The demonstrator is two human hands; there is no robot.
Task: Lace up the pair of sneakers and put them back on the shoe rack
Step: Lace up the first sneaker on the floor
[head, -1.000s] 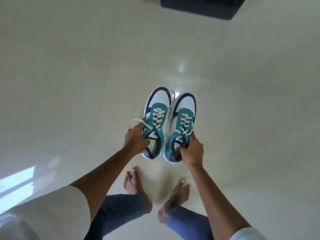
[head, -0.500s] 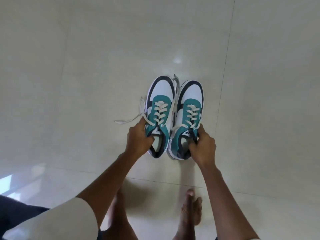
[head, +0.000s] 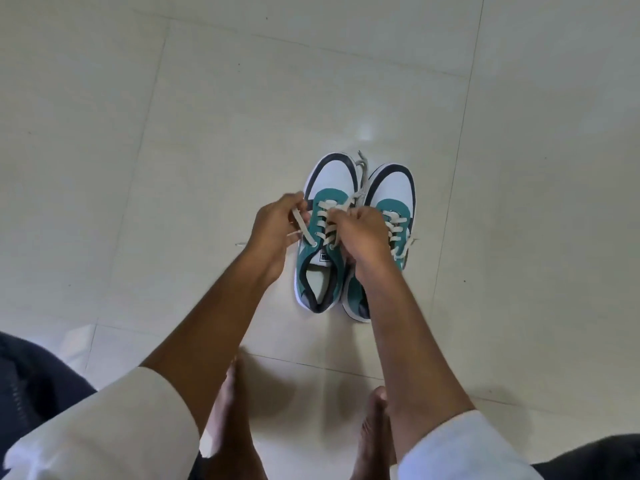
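Since the earlier frame both hands have left the heel collars and gone up to the laces of the left sneaker (head: 325, 237); the pair, then carried in the air, now stands on the floor (head: 173, 133).

Pair: teal, white and dark, side by side and touching along their inner edges, toes pointing away from the person. Right sneaker (head: 391, 188) partly covered by the right wrist and forearm. Cream laces crossed over both tongues; ends not tied.

Left hand (head: 273, 230): at the outer side of the left sneaker, fingers closed in a pinch on one cream lace end (head: 300, 225), which runs from an upper eyelet up to the fingertips. A short tail of lace shows on the tile just left of this hand.

Right hand (head: 363, 237): over the lacing of the left sneaker, fingers curled closed at the laces; which strand it grips cannot be told, knuckles hide the fingertips.

A loose grey-white lace end (head: 363, 174) lies between the two toe caps. Another loose end hangs at the outer side of the right sneaker.

Surroundings: pale glossy tiles with thin grout lines. Two bare feet (head: 228, 410) near the bottom edge, nearer the person than the sneakers and apart from them. White sleeves (head: 104, 431) on both arms, dark trousers at the lower corners.
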